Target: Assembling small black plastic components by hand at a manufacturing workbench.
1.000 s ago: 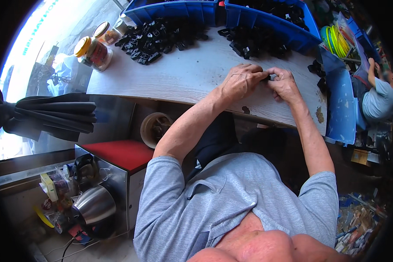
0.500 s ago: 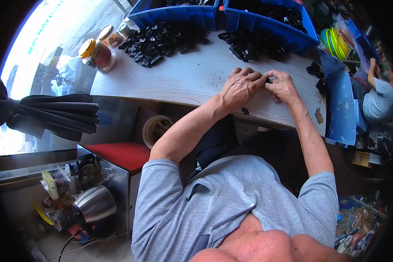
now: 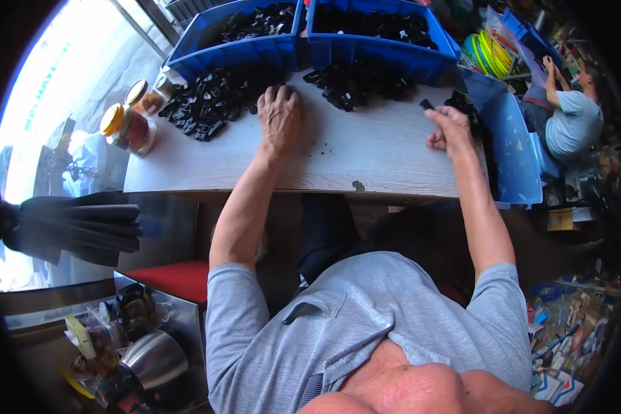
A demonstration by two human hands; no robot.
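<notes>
My left hand (image 3: 279,116) lies over the right edge of a pile of small black plastic parts (image 3: 203,103). Its fingers are bent and close together, and their tips are hidden, so what they grip does not show. At the right side of the table, my right hand (image 3: 451,131) pinches a small black plastic part (image 3: 426,105) between thumb and forefinger. The other fingers are curled in. Close by this hand is a smaller heap of black parts (image 3: 462,102). Another pile of black parts (image 3: 355,86) lies between my hands, farther back.
Two blue bins (image 3: 238,52) (image 3: 379,52) full of black parts stand along the back of the pale table (image 3: 386,155). Lidded jars (image 3: 127,129) stand at its left end. A light-blue crate (image 3: 519,152) adjoins the right end; beyond it sits another person (image 3: 574,121).
My hands, together over the table before, have separated. The left went left to the pile; the right moved slightly right, with a black part showing in its fingers. The view has shifted.
</notes>
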